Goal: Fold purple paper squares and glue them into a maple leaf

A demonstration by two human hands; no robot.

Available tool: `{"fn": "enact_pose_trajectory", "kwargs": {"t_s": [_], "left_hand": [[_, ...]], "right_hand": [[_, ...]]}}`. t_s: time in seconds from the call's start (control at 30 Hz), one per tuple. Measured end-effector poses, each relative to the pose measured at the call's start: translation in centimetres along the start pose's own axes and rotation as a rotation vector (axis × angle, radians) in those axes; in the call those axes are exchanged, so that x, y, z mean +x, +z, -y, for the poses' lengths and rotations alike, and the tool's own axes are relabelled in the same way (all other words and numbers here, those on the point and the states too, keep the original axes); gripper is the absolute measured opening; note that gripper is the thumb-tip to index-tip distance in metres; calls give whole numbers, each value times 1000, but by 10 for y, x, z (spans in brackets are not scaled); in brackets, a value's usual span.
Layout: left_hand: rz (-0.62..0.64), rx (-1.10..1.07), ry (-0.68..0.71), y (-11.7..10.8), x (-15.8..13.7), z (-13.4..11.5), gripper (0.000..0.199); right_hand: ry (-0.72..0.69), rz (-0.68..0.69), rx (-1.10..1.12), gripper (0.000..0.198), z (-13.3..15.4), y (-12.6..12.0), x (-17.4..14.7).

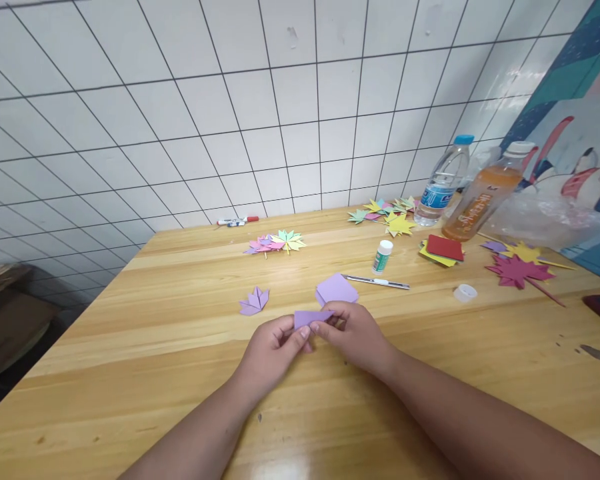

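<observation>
Between my two hands is a folded piece of purple paper, held a little above the wooden table. My left hand pinches its left end, thumb in front. At the right end my right hand grips it between thumb and fingers. Just behind my right hand lie loose purple paper squares. A folded purple paper piece with pointed lobes rests to the left, beyond my left hand. A pen touches or nearly touches the squares on their right.
Behind the pen stands a capped glue stick. Finished paper leaves lie near the tiled wall. To the right are red and yellow paper squares, a white cap, a water bottle, an orange drink bottle and a crimson leaf.
</observation>
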State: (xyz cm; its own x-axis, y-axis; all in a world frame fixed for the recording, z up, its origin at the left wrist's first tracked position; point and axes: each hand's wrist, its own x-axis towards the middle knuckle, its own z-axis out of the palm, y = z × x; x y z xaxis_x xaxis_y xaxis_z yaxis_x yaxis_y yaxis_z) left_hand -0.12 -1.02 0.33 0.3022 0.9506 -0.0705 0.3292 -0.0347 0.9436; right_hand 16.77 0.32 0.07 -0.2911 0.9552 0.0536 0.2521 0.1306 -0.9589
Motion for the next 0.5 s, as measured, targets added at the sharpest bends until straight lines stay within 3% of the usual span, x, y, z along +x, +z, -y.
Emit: {"fn": "enact_pose_trajectory", "kwargs": {"t_s": [0.5], "left_hand": [[-5, -92, -46, -7, 1, -1, 30]], "right_hand": [[-23, -95, 164, 21, 2, -8, 1]]}}
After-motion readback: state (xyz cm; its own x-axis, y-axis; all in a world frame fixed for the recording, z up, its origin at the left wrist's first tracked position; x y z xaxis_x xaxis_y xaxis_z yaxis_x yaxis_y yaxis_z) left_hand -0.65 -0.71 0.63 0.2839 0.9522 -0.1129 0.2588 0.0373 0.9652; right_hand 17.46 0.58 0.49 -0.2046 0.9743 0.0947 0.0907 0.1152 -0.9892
